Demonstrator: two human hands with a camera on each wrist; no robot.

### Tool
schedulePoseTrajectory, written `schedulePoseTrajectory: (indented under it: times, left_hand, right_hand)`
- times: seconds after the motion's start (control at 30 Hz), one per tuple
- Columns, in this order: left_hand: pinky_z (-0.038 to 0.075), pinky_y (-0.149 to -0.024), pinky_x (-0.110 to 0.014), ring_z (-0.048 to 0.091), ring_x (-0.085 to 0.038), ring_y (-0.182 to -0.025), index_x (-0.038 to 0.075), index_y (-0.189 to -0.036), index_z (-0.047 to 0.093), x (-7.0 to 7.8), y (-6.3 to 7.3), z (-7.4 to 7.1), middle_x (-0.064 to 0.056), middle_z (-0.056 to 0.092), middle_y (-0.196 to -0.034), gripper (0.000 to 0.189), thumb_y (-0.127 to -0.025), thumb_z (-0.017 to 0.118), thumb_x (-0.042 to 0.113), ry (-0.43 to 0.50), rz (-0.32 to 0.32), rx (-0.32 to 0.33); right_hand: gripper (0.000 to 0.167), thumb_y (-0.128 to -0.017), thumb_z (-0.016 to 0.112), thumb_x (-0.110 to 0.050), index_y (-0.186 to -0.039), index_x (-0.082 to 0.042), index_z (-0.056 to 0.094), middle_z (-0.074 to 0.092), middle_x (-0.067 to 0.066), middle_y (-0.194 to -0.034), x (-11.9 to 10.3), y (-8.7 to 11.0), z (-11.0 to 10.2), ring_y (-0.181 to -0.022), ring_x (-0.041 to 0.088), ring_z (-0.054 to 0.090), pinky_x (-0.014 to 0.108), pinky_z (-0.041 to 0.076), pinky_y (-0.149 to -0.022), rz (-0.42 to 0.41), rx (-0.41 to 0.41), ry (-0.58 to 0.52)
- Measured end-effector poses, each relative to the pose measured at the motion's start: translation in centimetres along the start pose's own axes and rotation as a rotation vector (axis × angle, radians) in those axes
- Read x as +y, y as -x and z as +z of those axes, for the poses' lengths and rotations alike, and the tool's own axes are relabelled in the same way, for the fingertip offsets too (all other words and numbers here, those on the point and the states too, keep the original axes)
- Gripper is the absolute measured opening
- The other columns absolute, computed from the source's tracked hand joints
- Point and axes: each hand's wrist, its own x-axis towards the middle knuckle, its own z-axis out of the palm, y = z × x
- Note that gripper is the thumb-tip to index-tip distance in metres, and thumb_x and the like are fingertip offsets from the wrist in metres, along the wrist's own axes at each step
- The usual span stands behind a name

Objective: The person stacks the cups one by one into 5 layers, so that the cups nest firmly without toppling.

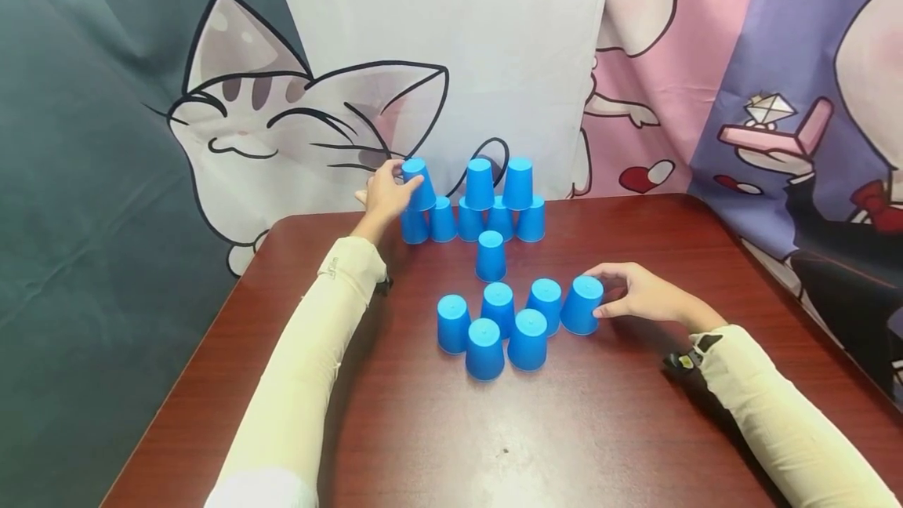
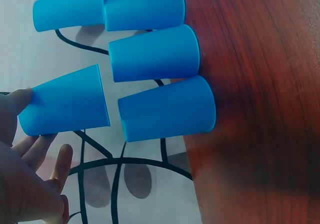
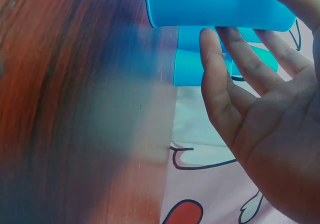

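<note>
My left hand (image 1: 386,193) pinches an upside-down blue cup (image 1: 420,185) by its narrow top, over the left end of the back row. The left wrist view shows a narrow gap between this held cup (image 2: 65,104) and the bottom-row cups (image 2: 167,109). Two more cups (image 1: 480,185) stand side by side on the row's right part. On the right, my right hand (image 1: 645,295) holds another upside-down cup (image 1: 582,306) at the end of the front group, thumb and fingers round its sides. That cup (image 3: 220,4) fills the top of the right wrist view.
Several upside-down blue cups (image 1: 484,350) form a loose cluster at the middle of the brown table (image 1: 423,437). A single cup (image 1: 491,257) stands between cluster and back row. Behind the table's far edge hangs a printed cloth (image 1: 522,45) with cartoon figures.
</note>
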Motion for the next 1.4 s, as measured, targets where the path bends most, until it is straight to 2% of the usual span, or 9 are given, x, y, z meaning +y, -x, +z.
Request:
schedulePoseTrajectory:
  times: [0.23,0.4,0.63,0.9,1.2,1.4]
  left_hand:
    - [0.019,-0.097,-0.057,0.045,-0.031,-0.129,0.015,-0.143,0.049,-0.4,-0.2,0.2,-0.006,0.059,-0.139,0.060,-0.094,0.065,0.045,-0.023,-0.008,-0.037]
    - [0.018,-0.097,-0.058,0.044,-0.032,-0.129,0.015,-0.142,0.050,-0.6,-0.1,0.5,-0.007,0.059,-0.139,0.059,-0.094,0.065,0.045,-0.009,0.000,-0.038]
    - [0.020,-0.097,-0.057,0.045,-0.032,-0.127,0.015,-0.143,0.048,-1.3,-0.4,0.6,-0.007,0.058,-0.139,0.059,-0.094,0.065,0.045,-0.040,-0.007,-0.048]
    - [0.015,-0.104,-0.061,0.043,-0.033,-0.135,0.014,-0.147,0.042,-1.5,-0.5,0.8,-0.008,0.055,-0.143,0.065,-0.094,0.066,0.043,-0.046,-0.016,-0.089]
    - [0.018,-0.100,-0.060,0.044,-0.033,-0.135,0.015,-0.147,0.041,-2.8,0.8,0.5,-0.008,0.050,-0.148,0.067,-0.092,0.069,0.043,-0.017,-0.018,-0.069]
    - [0.010,-0.105,-0.070,0.038,-0.036,-0.139,0.014,-0.149,0.036,-3.7,2.5,0.6,-0.014,0.042,-0.153,0.072,-0.092,0.069,0.043,0.016,-0.023,-0.054]
  right_hand:
    - [0.053,-0.082,0.082,-0.016,-0.129,-0.009,0.059,0.066,0.011,-0.123,-0.2,0.2,-0.1,-0.110,0.032,0.064,0.051,0.054,-0.087,0.010,0.003,-0.008]
    - [0.053,-0.082,0.081,-0.015,-0.130,-0.009,0.059,0.065,0.012,-0.124,-0.1,0.4,0.1,-0.110,0.034,0.064,0.052,0.054,-0.088,0.021,-0.003,-0.018]
    - [0.053,-0.083,0.081,-0.016,-0.130,-0.009,0.058,0.065,0.013,-0.124,0.0,0.3,0.3,-0.110,0.033,0.065,0.052,0.053,-0.089,0.007,-0.024,-0.016]
    - [0.052,-0.083,0.081,-0.017,-0.130,-0.011,0.059,0.066,0.010,-0.123,-0.1,0.4,-0.1,-0.109,0.030,0.066,0.051,0.054,-0.087,0.026,0.004,0.001]
    - [0.054,-0.082,0.082,-0.018,-0.130,-0.010,0.059,0.066,0.011,-0.123,-0.2,0.4,-0.2,-0.108,0.031,0.066,0.048,0.055,-0.088,0.018,0.033,0.018]
    - [0.054,-0.083,0.081,-0.019,-0.131,-0.007,0.058,0.066,0.012,-0.121,-0.6,0.5,-0.6,-0.104,0.029,0.067,0.037,0.057,-0.085,0.019,0.134,0.063]
